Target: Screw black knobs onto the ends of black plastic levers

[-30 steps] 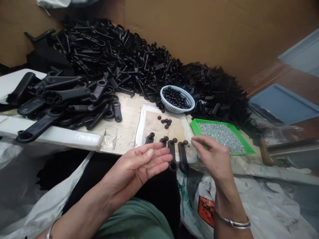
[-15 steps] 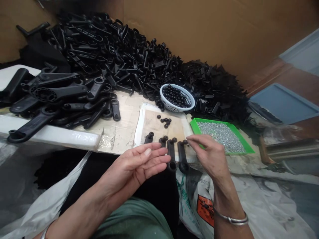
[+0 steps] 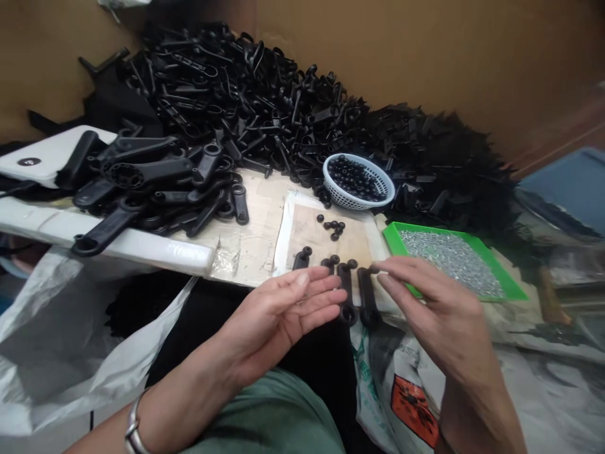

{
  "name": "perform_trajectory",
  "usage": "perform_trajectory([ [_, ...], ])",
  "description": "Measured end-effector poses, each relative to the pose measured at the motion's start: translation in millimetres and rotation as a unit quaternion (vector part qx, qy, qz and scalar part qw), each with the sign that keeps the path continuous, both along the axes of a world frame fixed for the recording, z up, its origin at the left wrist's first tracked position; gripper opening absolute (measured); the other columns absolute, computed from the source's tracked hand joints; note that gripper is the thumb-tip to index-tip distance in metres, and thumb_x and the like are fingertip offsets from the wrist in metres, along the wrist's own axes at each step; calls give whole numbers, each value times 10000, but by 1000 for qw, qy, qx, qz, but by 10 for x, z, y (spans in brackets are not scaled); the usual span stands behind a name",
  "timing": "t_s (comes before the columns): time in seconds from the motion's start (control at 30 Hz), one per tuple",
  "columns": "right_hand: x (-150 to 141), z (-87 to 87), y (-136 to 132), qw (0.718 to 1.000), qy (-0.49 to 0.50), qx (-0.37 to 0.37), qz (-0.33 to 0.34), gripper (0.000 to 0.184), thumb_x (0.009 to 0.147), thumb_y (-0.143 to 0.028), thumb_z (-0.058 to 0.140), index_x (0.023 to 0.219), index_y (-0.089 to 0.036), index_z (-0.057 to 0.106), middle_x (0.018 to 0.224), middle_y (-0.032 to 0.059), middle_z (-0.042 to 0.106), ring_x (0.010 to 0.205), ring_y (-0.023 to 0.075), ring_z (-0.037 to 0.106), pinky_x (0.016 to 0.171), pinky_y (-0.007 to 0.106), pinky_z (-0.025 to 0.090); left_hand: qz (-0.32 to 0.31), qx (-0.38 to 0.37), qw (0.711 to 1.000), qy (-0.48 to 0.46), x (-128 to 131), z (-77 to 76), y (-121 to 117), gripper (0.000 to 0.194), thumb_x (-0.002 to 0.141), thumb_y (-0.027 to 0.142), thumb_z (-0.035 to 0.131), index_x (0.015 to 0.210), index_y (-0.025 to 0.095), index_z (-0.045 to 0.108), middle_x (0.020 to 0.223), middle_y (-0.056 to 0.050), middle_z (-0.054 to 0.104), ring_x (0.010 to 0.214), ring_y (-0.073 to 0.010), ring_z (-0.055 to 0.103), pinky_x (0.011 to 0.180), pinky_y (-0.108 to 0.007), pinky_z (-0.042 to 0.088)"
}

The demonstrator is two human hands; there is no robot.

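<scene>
The left hand (image 3: 288, 309) is open, palm up, beside four levers (image 3: 347, 290). The right hand (image 3: 437, 312) reaches the rightmost one's tip; its grip cannot be told. Loose balls (image 3: 334, 225) lie beyond the hands.

My left hand (image 3: 286, 309) palm up, fingers stretched long, and there's my right hand (image 3: 437, 306), pointing inward, thumb and forefinger just parted
</scene>
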State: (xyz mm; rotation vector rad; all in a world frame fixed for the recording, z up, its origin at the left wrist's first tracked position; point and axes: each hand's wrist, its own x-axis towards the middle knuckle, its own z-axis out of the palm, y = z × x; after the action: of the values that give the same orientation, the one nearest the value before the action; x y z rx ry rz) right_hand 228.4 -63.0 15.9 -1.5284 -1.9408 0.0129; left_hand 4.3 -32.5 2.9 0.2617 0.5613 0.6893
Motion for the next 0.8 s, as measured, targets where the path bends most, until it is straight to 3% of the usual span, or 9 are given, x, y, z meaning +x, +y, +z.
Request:
perform_trajectory([
  [0.13,-340,115,-24,992,38,-38,113,226,859,-76,623,1036,-208,674,988,26,653,922,119,602,805,257,498,12,-23,999,-22,28,-8,-18,284,988,207,492,1203,42,580,1245,-205,631,1050,-218,680,968,-333,520],
  [0.23,-518,120,11,988,26,-46,143,231,867,-48,594,1037,-187,665,982,43,635,920,132,569,795,279,499,26,-27,998,-53,40,-21,-22,321,1010,246,447,1216,23,554,1207,-210,641,1039,-196,673,987,-330,497],
  [0.4,-620,68,55,991,-29,-41,127,138,897,-86,562,957,-166,657,922,58,640,876,162,539,741,314,489,31,-31,997,-71,16,-12,-8,377,1030,282,393,1246,-3,514,1100,-195,671,980,-175,679,967,-314,494],
  [0.57,-665,-3,-18,994,-34,-38,93,124,893,-112,574,960,-186,648,918,56,647,861,180,541,741,341,475,28,-42,996,-71,-12,-7,11,410,1019,316,431,1283,8,490,1172,-202,652,991,-167,675,986,-307,480],
  [0.8,-616,9,-69,992,58,-90,74,100,902,-147,576,867,-215,640,852,8,660,816,147,584,761,301,476,16,-52,997,-55,-36,4,13,471,994,326,492,1351,22,443,1345,-211,562,1206,-231,591,1052,-336,440],
])
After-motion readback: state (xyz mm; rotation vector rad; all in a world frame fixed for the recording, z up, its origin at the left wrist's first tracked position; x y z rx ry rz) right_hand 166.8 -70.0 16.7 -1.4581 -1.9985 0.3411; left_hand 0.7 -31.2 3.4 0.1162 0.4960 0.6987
